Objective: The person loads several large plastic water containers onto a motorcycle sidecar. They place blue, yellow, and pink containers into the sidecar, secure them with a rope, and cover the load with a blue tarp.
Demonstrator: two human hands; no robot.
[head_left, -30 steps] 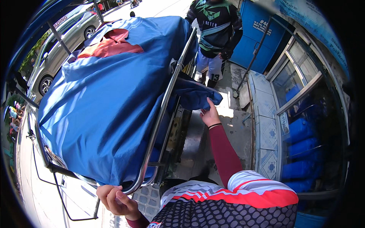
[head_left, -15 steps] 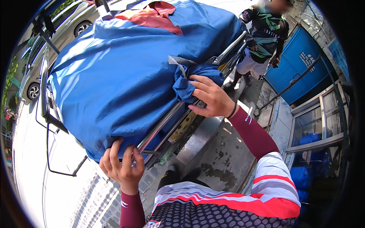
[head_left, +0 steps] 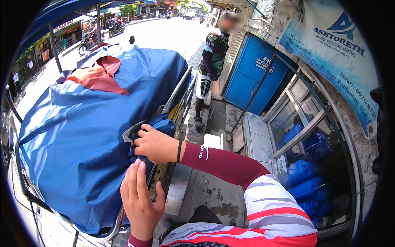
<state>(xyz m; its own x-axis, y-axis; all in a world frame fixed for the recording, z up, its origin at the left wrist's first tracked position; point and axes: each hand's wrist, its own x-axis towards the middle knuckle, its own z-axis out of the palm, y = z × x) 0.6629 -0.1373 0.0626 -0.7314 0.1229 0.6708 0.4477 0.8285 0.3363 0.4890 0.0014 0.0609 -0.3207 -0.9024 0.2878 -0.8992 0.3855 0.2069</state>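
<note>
A large blue tarp (head_left: 78,144) covers the load of a metal-railed cart or vehicle bed on my left. My right hand (head_left: 155,144) is closed on a bunched fold of it, close to the side rail (head_left: 177,91). Some grey lining (head_left: 129,133) shows by the fold. Just below, my left hand (head_left: 142,199) is raised with its fingers stretched out and nothing in it; its fingertips come close to the right hand, and I cannot tell if they touch the tarp. Toward the far end, a red cloth (head_left: 103,76) lies on the tarp.
A person (head_left: 212,59) stands beyond the cart, beside a blue metal door (head_left: 251,70). At right, blue containers (head_left: 306,185) sit behind glass panes under a hanging banner (head_left: 325,49). A slanted pole (head_left: 256,92) crosses the walkway; a motorcycle (head_left: 117,28) is on the street.
My left hand has let go of the tarp's near edge and come up beside the right hand, which still grips the fold. The view has tilted up toward the street.
</note>
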